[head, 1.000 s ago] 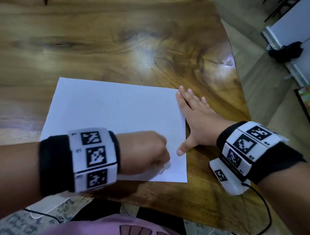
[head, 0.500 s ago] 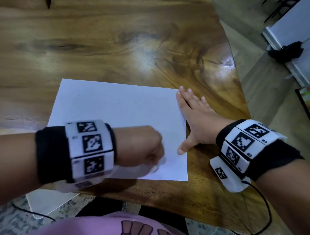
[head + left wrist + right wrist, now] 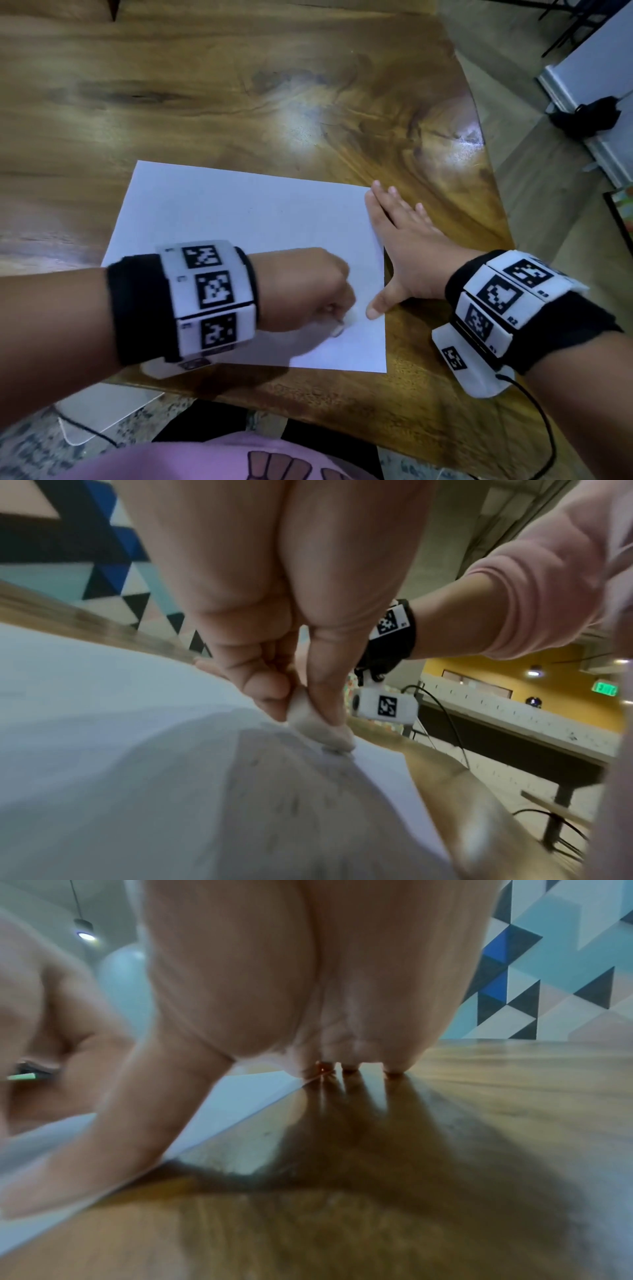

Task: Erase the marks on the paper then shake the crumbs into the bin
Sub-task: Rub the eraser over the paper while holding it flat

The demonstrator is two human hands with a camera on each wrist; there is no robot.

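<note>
Wooden table [image 3: 239, 85] fills my head view, white paper [image 3: 222, 219] lying flat near its near edge, right of centre. My left hand [image 3: 301, 291] is fisted over the paper's near-right corner, fingers and thumb pinching a small white eraser [image 3: 318, 729] with its tip down on the sheet; faint grey specks sit on the paper just near of it in the left wrist view (crumbs or marks, I can't tell through the blur). My right hand [image 3: 404, 246] lies flat with fingers straight along the paper's right edge, thumb [image 3: 103, 1137] spread out onto the sheet, other fingertips on bare wood. Black cable [image 3: 534, 418] trails off the right wristband. Bin: none in view.
</note>
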